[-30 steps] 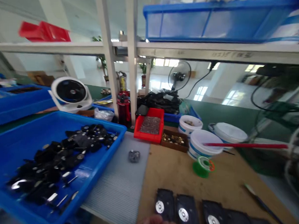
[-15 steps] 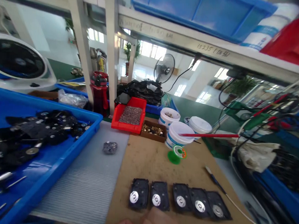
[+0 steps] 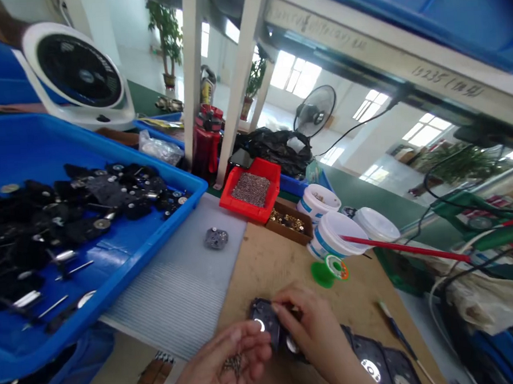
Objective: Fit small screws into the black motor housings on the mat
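My left hand point(image 3: 220, 357) is cupped palm up at the bottom centre, with a small pile of metal screws point(image 3: 232, 363) in its palm. Its fingertips are near a black plastic housing point(image 3: 267, 316) with a silver disc. Over the top right corner of that housing, my right hand point(image 3: 313, 329) has thumb and forefinger pinched together; whatever is between them is too small to make out. It partly covers the neighbouring black housings in the row. Further right in the same row lie more black housings point(image 3: 383, 354), also with silver discs, on the brown board point(image 3: 232, 299).
A blue tray point(image 3: 156, 243) of black parts fills the left. Behind the board stand a red bin point(image 3: 273, 207) of tiny metal pieces, a brown box point(image 3: 306, 235) of brass parts and white tubs point(image 3: 321, 243). A green reel point(image 3: 323, 274) and a soldering iron point(image 3: 397, 333) lie rightward.
Both hands have come up from the bottom edge over the left end of the housing row. The left palm with screws now shows. The camera view has shifted, moving the scene rightward.
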